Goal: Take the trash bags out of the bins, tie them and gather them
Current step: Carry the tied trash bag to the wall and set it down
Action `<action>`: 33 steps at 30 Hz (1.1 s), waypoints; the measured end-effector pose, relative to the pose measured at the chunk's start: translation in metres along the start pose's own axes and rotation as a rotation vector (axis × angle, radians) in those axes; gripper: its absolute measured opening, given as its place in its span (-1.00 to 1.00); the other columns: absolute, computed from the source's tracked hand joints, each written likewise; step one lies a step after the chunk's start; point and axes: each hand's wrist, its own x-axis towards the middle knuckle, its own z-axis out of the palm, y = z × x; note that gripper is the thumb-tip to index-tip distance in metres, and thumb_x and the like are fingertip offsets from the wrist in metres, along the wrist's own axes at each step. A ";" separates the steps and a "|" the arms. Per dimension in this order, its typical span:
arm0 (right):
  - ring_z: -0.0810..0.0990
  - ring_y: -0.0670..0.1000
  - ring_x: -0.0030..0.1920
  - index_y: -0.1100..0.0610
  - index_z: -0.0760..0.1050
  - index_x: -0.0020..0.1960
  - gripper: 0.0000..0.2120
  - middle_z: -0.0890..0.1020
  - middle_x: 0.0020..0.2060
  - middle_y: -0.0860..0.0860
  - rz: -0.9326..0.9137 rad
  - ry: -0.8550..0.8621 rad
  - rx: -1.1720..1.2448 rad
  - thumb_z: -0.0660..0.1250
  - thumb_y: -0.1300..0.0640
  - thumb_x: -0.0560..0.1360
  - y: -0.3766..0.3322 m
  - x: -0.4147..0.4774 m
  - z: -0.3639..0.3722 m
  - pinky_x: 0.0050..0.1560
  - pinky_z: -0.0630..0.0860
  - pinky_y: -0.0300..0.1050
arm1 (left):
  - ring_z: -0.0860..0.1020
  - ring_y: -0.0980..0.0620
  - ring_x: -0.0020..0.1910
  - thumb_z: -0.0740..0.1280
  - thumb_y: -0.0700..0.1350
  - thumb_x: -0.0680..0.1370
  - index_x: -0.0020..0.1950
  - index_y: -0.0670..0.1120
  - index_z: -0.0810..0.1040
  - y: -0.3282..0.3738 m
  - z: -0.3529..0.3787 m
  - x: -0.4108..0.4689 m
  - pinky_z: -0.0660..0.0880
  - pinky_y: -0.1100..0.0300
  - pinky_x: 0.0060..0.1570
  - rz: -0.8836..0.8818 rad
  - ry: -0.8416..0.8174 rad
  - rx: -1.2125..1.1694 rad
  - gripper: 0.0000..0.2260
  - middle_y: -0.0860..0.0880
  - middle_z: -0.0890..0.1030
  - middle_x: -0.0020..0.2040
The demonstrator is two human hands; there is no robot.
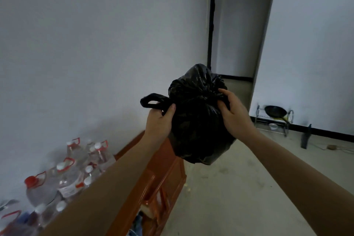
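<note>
A full black trash bag (197, 120) hangs in the air at the middle of the head view, above the floor. Its top is bunched together. My left hand (159, 120) grips one looped handle of the bag, which sticks out to the left. My right hand (232, 113) pinches the gathered plastic at the bag's right side near the top. No bin is in view.
An orange-brown wooden cabinet (162, 184) stands below my left arm. Several large clear water bottles with red handles (72, 174) crowd the lower left by the wall. A metal rack with a black pan (275, 115) stands at the right wall. A hallway (237, 86) opens behind the bag.
</note>
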 end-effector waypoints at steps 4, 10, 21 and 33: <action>0.45 -0.03 0.34 0.02 0.33 0.48 -0.61 0.51 0.32 -0.01 0.052 0.080 -0.038 0.17 0.07 0.66 0.049 0.077 -0.011 0.36 0.36 -0.08 | 0.64 0.05 0.03 0.28 -0.06 0.65 0.10 -0.14 0.63 -0.014 0.059 0.087 0.55 0.17 0.05 0.027 -0.104 0.006 -0.80 -0.04 0.69 0.02; 0.44 -0.07 0.30 0.03 0.33 0.48 -0.61 0.51 0.31 -0.01 0.064 0.131 -0.052 0.17 0.07 0.67 0.152 0.205 -0.022 0.27 0.31 -0.19 | 0.65 0.05 0.00 0.28 -0.05 0.65 0.06 -0.11 0.63 -0.056 0.162 0.223 0.58 0.11 0.05 0.033 -0.150 -0.012 -0.82 -0.04 0.69 -0.01; 0.49 -0.08 0.31 -0.04 0.37 0.45 -0.63 0.55 0.29 -0.06 0.096 0.072 0.068 0.19 0.05 0.66 0.320 0.497 -0.034 0.35 0.40 -0.13 | 0.66 0.18 -0.06 0.35 -0.05 0.61 -0.04 0.01 0.64 -0.109 0.322 0.492 0.55 0.26 -0.01 0.026 -0.104 -0.032 -0.90 0.01 0.71 -0.03; 0.53 -0.11 0.27 -0.01 0.40 0.45 -0.64 0.59 0.25 -0.07 0.080 0.006 0.053 0.20 0.07 0.66 0.498 0.829 0.054 0.36 0.42 -0.11 | 0.68 0.14 -0.03 0.36 -0.09 0.61 -0.03 0.01 0.64 -0.227 0.433 0.824 0.59 0.20 0.03 -0.019 -0.118 -0.122 -0.92 0.02 0.72 -0.04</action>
